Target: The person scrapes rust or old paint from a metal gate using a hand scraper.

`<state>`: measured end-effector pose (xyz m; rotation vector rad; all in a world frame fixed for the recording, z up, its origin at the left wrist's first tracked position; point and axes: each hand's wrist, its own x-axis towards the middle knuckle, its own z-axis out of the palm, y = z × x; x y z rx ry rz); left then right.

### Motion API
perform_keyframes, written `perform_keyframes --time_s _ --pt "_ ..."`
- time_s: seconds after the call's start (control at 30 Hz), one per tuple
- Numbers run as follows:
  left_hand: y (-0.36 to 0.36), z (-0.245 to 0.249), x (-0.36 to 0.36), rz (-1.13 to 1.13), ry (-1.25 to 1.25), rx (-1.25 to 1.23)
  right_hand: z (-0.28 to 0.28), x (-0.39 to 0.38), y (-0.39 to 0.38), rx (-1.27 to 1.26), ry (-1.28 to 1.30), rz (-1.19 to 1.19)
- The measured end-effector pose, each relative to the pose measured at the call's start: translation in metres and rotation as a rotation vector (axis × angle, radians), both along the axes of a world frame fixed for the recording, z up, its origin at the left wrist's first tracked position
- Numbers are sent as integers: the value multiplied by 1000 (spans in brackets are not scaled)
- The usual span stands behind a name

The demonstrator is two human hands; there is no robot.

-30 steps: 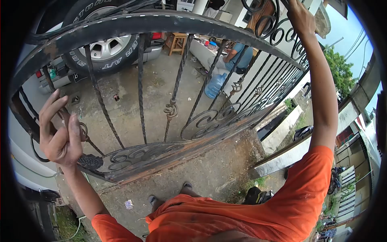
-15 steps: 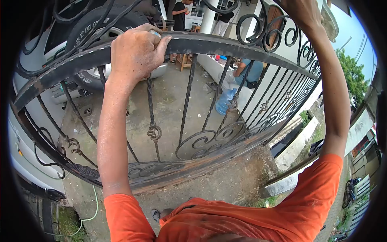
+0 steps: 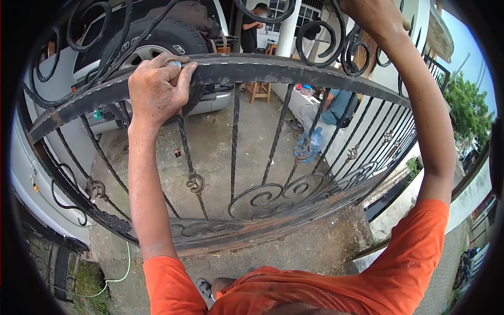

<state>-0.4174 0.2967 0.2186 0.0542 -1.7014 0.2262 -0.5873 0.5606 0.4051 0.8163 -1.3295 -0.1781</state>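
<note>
A black wrought-iron gate (image 3: 273, 69) spans the view, with twisted bars, scrolls and a thick curved top rail. My left hand (image 3: 157, 92) is closed over this rail left of the middle, fingers bent across its upper edge and thumb pressed against them. Something small and blue (image 3: 174, 63) shows at the fingertips; I cannot tell what it is. High on the right, my right hand (image 3: 375, 18) is raised beside the black scrollwork (image 3: 321, 44) above the rail. The frame's top edge cuts off most of its fingers.
Behind the gate stands a vehicle with a large spare tyre (image 3: 181, 39). One person (image 3: 250, 31) stands near a white column; another (image 3: 336, 107) sits by a blue water jug (image 3: 311, 144). A wooden stool (image 3: 258, 92) is farther back. A green hose (image 3: 127, 268) lies at lower left.
My left hand has shifted left along the rail, still closed over it. My right hand appears farther left and stays high by the scrollwork. The camera view has tilted up slightly.
</note>
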Motion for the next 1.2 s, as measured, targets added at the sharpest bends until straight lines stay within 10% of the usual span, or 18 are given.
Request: perform_keyframes --time_s 0.1,0.5,0.8,0.93,1.2 --pt "0 0 0 11 -10 27 0 28 9 -68 -92 -290" --pt "-1 -2 1 32 -29 38 7 -22 5 94 290 32" --pt "-1 -4 -1 28 -20 44 0 29 -12 -35 -155 -178" --pt "3 -3 -1 8 -19 61 28 23 14 179 -356 383" --pt "2 -2 0 46 -31 83 15 14 21 84 -103 62"
